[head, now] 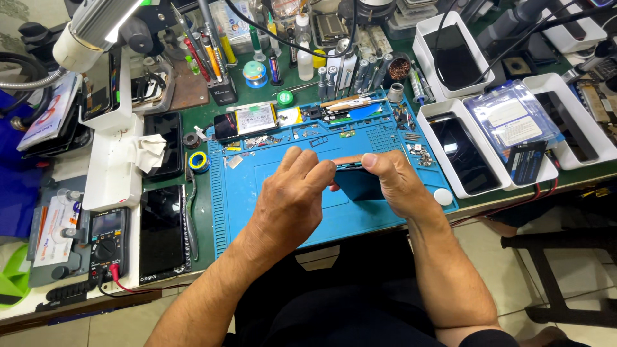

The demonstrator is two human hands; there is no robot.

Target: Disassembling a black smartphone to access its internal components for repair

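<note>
Repair mat (270,193) sat centre on the bench. Multimeter (107,239) lay left of it, near the front edge. Trays with phones (464,154) stood right of it. Tools, probably tweezers (344,103), lay at its rear edge; bottles (304,61) stood behind them.

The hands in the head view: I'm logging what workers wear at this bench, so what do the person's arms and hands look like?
Both the left hand and the right hand are bare: no gloves, and no rings or watch that I can see. The forearms are uncovered up to the elbows, with no sleeves showing. Dark clothing covers the lap below.
</note>
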